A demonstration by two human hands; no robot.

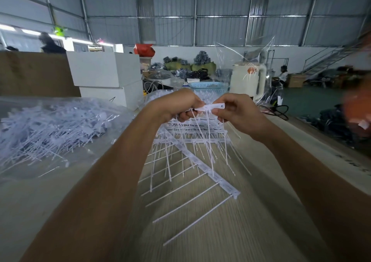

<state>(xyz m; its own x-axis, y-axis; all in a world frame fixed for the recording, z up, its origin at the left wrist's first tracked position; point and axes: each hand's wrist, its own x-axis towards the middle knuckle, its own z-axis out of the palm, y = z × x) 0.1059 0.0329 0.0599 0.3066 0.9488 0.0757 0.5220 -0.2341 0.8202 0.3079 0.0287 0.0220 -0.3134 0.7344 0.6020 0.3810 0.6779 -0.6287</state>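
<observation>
Above the wooden table [200, 231] both my hands hold one white plastic strip [212, 107] with thin ties hanging from it. My left hand [176, 105] grips its left end with curled fingers. My right hand [236, 111] pinches its right end between thumb and fingers. Below them lies a stack of similar white tie strips [192, 157], the nearest one running diagonally toward the front right with its long ties spread to the left.
A clear plastic bag with several loose white ties [50, 129] lies at the left. White boxes [106, 71], a blue basket [208, 86] and a white machine [247, 79] stand behind. A blurred orange shape [357, 105] is at the right edge.
</observation>
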